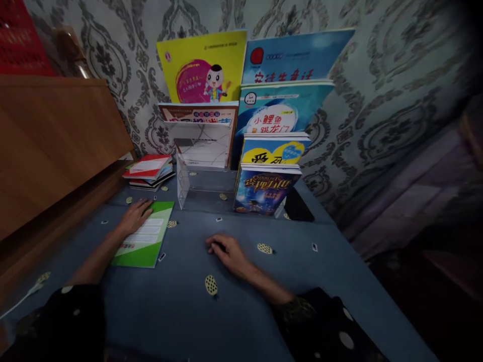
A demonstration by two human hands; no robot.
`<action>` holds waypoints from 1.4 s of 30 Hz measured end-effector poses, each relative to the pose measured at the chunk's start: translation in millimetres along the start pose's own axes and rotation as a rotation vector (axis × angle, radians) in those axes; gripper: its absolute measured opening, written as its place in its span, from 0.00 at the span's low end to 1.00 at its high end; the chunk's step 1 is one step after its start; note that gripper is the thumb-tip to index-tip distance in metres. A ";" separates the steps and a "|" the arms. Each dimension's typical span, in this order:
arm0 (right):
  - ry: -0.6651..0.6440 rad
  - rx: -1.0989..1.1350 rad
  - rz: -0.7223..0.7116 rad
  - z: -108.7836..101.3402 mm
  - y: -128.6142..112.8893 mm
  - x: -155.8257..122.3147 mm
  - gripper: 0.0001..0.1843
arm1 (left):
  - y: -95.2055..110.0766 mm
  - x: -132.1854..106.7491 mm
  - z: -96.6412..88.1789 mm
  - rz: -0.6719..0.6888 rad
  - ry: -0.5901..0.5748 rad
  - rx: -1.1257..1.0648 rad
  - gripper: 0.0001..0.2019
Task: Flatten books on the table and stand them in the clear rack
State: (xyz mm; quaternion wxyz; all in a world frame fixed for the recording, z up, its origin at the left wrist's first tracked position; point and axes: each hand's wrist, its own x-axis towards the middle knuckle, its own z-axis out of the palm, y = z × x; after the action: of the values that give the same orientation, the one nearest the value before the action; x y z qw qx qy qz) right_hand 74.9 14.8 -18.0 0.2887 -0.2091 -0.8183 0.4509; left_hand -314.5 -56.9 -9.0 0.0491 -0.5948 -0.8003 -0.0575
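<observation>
My left hand (136,216) lies flat with its fingers stretched over the upper left of a green and white book (153,239) on the blue tablecloth. Near the middle of the table rests my right hand (224,250), its fingers curled in; I cannot make out anything in them. Beyond both hands stands a clear tiered book rack (183,178). Its right side carries several books, with a dark blue book (264,193) in front. On its left side a yellow book (204,65) rises behind a brown-edged one (199,114).
A small pile of books (149,168) lies left of the rack. A dark flat object (299,205) is at the rack's right. A wooden cabinet (56,146) borders the table on the left, and a white cable (22,297) lies near it. Patterned wallpaper (128,35) closes the back.
</observation>
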 end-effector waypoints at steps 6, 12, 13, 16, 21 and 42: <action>0.001 0.034 0.019 -2.2 -4.9 -2.3 0.13 | 16.6 -23.9 1.9 -0.019 0.008 0.017 0.28; -0.005 0.000 -0.005 -6.5 -7.8 -7.4 0.13 | 42.3 -49.3 4.6 0.000 0.068 -0.010 0.28; -0.005 -0.014 -0.016 -6.9 -7.4 -8.3 0.13 | 48.1 -53.8 5.1 -0.003 0.077 -0.029 0.28; 0.007 -0.067 -0.065 -7.7 -5.8 -12.2 0.13 | 66.4 -68.1 7.4 -0.030 0.103 -0.117 0.28; 0.032 -0.157 -0.137 -11.8 -8.4 -25.1 0.13 | 93.3 -88.5 15.3 0.002 0.192 -0.315 0.24; 0.180 -0.500 0.052 -74.5 7.1 -93.2 0.13 | 254.2 -70.3 18.1 0.225 -0.017 -0.773 0.25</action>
State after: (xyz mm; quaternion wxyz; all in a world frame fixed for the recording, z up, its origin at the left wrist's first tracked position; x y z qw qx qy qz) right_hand 194.2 8.2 -18.8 0.2879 -0.3343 -0.8696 0.2215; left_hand -51.0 -48.0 -28.7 -0.1788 -0.6539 -0.6499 -0.3435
